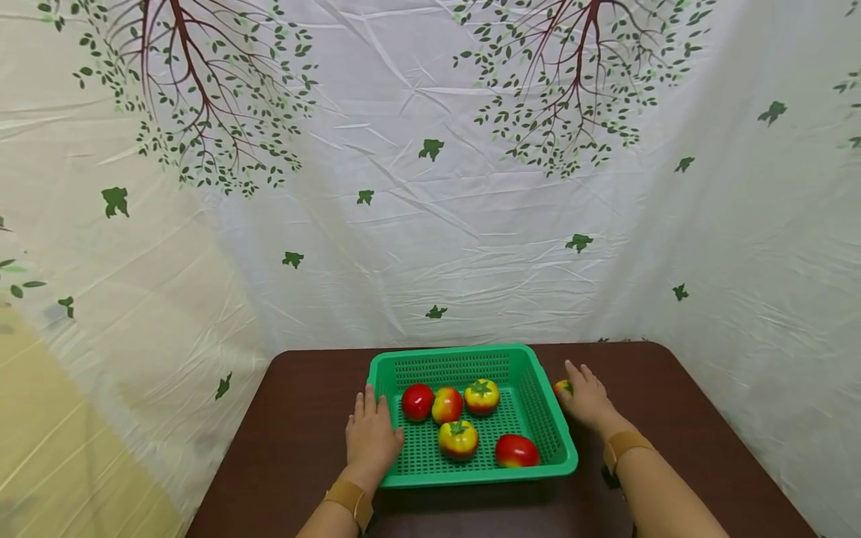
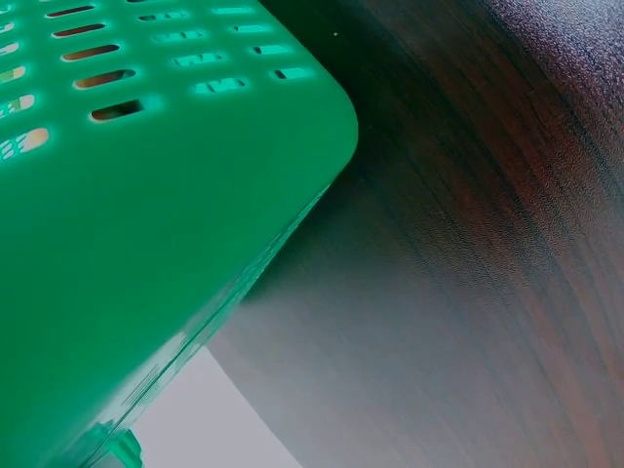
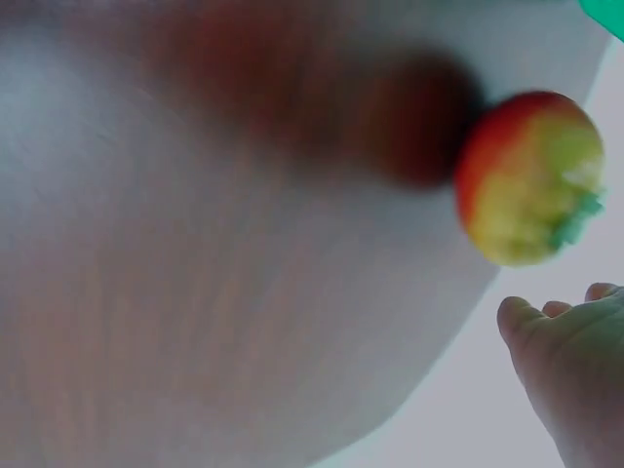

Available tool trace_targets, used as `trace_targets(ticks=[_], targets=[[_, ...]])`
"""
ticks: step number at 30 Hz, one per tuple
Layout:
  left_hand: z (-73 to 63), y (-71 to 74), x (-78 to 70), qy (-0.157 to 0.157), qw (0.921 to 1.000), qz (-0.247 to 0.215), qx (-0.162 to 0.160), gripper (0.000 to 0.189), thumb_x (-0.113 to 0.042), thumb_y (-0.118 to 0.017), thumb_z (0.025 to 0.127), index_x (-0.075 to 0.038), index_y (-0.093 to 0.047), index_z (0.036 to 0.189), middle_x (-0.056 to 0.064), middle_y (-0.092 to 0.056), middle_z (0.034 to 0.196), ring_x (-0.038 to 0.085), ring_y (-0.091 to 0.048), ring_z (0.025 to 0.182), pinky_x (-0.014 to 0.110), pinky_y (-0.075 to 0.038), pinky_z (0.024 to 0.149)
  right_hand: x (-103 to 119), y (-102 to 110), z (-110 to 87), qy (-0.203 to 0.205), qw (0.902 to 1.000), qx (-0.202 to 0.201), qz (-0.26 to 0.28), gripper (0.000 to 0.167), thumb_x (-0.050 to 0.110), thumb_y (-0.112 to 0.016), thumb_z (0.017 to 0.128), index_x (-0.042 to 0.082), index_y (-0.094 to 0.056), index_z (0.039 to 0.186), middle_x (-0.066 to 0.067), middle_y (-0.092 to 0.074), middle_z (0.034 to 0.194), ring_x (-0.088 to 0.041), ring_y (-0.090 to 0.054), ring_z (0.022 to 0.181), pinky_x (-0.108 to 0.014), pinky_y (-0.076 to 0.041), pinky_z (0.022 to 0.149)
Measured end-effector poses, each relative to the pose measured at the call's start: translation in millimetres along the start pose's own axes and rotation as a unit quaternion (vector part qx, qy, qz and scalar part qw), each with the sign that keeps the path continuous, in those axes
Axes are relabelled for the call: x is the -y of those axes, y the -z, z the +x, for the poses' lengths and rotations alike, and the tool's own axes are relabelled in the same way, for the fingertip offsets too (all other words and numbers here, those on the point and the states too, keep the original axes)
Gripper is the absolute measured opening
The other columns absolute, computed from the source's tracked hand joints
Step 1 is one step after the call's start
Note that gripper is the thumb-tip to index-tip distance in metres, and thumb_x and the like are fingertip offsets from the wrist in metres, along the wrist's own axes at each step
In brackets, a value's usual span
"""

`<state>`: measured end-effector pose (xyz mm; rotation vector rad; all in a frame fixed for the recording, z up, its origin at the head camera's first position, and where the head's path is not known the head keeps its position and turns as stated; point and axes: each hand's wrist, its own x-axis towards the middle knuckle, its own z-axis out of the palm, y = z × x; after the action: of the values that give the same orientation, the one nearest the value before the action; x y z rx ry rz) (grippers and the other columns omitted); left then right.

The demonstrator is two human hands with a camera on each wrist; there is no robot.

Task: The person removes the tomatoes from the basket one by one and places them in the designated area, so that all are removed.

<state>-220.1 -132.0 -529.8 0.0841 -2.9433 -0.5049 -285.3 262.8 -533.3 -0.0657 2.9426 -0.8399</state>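
A green plastic basket (image 1: 471, 482) with slotted sides stands on the table. Inside it lie two yellow-and-red fruits with green leafy tops, one of them a yellow fruit (image 1: 459, 439), plus a round red fruit (image 1: 418, 402), a red-and-yellow fruit (image 1: 447, 405) and an oval red fruit (image 1: 516, 451). My left hand (image 1: 374, 437) rests with extended fingers along the basket's left rim. Right of the basket, my right hand (image 1: 587, 397) reaches over another yellow-and-red fruit (image 3: 531, 180) with a green top; its fingers are loosely extended, with a gap between fingertips and fruit in the right wrist view.
The dark brown table (image 1: 303, 418) has rounded far corners. A white curtain (image 1: 417, 254) printed with trees and green leaves hangs behind it and round both sides. Dark tabletop shows left and right of the basket.
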Motion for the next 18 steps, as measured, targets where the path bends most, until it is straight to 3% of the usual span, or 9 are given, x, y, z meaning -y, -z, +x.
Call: trace_targets(ticks=[9,14,18], targets=[[1.8,2.1,-4.3,0.007,1.0000,0.000,0.006,0.068,-0.032,-0.076,0.087,-0.001,-0.052,0.143,0.018,-0.030,0.164,0.038,-0.031,0.151,0.061,-0.037,0.115,42.3,44.2,15.9,0.052,0.9983,-0.024,-0.011,0.062,0.020,-0.045,0.105,-0.010,-0.020,0.154,-0.042,-0.015,0.156,-0.063,-0.016,0.141,-0.076,-0.022,0.112],[2.3,1.1,-5.2,0.010,0.9999,0.003,0.008,0.069,-0.032,-0.076,0.087,-0.002,-0.052,0.144,0.018,-0.029,0.164,0.038,-0.030,0.151,0.061,-0.037,0.115,76.0,45.4,24.9,0.098,0.9942,-0.032,-0.030,0.058,0.017,-0.046,0.105,-0.007,-0.026,0.154,-0.040,-0.021,0.156,-0.060,-0.021,0.143,-0.073,-0.025,0.113],[2.0,0.1,-5.8,0.012,0.9999,0.004,0.011,0.068,-0.032,-0.075,0.087,-0.002,-0.052,0.144,0.017,-0.028,0.164,0.038,-0.029,0.151,0.062,-0.037,0.114,100.6,37.7,26.6,0.135,0.9896,-0.016,-0.047,0.057,0.018,-0.050,0.104,-0.004,-0.031,0.153,-0.038,-0.023,0.157,-0.059,-0.022,0.144,-0.072,-0.027,0.113]])
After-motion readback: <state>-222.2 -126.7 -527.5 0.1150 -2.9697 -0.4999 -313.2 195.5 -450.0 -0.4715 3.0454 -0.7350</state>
